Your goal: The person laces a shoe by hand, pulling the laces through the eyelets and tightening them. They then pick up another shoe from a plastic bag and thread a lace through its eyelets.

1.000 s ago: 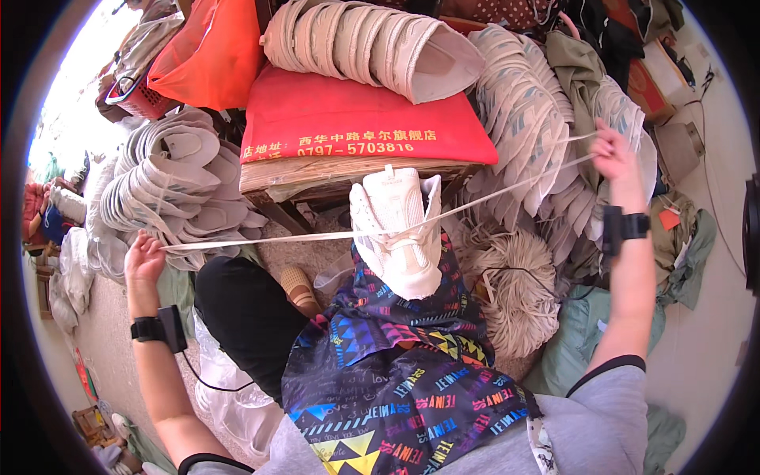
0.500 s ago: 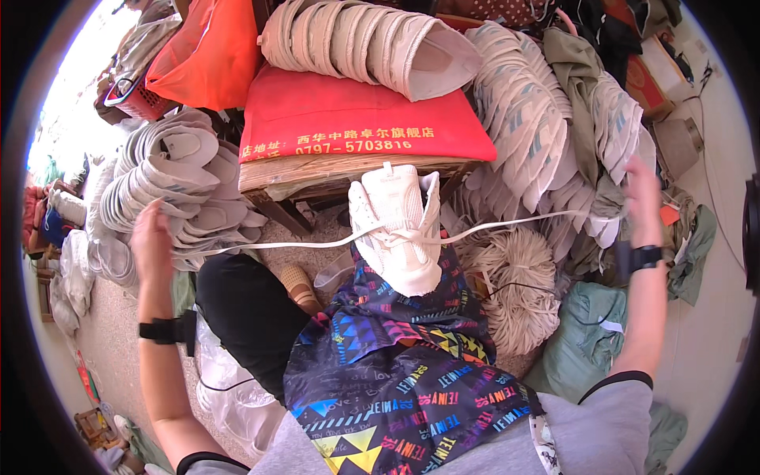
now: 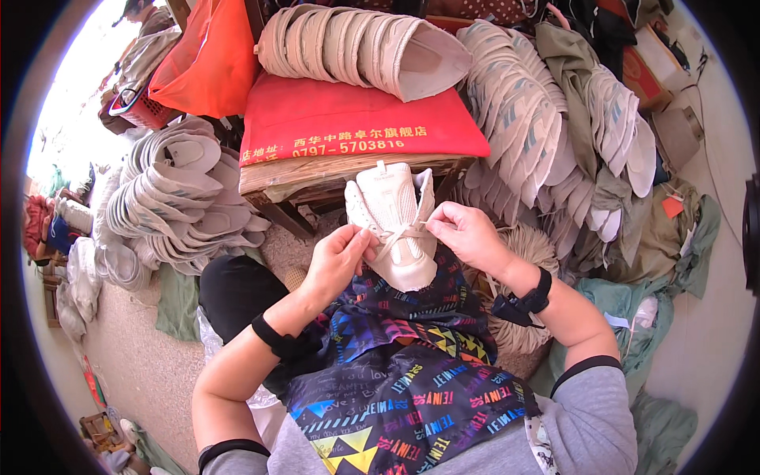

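An off-white shoe upper (image 3: 388,198) rests toe toward me over my apron-covered lap, its tongue up against the edge of the wooden stool. A flat pale shoelace (image 3: 405,233) crosses its front through the eyelets. Beside the left row of eyelets, my left hand (image 3: 336,260) is closed in a pinch at the lace. On the other side, my right hand (image 3: 467,234) pinches the lace between thumb and fingertips close to the upper. The loose lace ends are mostly hidden by the hands.
A wooden stool (image 3: 348,176) with a red bag (image 3: 356,119) on it carries a row of nested shoe uppers (image 3: 348,47). More stacked uppers lie left (image 3: 162,190) and right (image 3: 518,103). A bundle of laces (image 3: 522,332) lies by my right forearm.
Both hands have come inward from far out at either side, where the lace was stretched taut, to the front of the upper. The upper has barely shifted.
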The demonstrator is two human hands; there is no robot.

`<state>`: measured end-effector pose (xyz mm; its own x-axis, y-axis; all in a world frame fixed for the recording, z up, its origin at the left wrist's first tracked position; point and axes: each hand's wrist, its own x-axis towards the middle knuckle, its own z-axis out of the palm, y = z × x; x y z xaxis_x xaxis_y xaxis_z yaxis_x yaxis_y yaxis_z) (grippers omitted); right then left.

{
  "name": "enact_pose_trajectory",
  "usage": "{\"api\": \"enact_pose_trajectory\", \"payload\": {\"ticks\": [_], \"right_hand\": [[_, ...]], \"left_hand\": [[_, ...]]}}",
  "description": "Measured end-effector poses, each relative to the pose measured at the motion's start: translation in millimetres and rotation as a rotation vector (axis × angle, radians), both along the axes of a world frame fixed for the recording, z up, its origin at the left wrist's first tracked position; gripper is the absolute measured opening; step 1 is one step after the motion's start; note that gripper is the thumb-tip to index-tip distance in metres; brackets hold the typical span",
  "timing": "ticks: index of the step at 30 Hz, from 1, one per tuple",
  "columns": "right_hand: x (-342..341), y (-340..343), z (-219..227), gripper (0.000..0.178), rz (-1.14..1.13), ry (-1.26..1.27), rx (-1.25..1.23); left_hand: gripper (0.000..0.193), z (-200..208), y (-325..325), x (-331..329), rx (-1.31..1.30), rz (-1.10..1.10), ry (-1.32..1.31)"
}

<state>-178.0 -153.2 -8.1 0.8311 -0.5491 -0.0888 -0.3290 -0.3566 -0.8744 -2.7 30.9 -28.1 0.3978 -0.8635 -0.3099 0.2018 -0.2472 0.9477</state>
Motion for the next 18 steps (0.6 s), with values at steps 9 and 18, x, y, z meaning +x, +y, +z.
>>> {"api": "enact_pose_trajectory", "payload": {"ticks": [9,18], "right_hand": [[22,4,15,0.014,0.176,0.004,-0.79],[33,-7,28,0.011,0.552,0.204,-0.866]], "left_hand": [[0.022,11,-4,0,0.064,0.053,0.039],[0.023,0,-13,6,0.137,0.051,-0.021]]}}
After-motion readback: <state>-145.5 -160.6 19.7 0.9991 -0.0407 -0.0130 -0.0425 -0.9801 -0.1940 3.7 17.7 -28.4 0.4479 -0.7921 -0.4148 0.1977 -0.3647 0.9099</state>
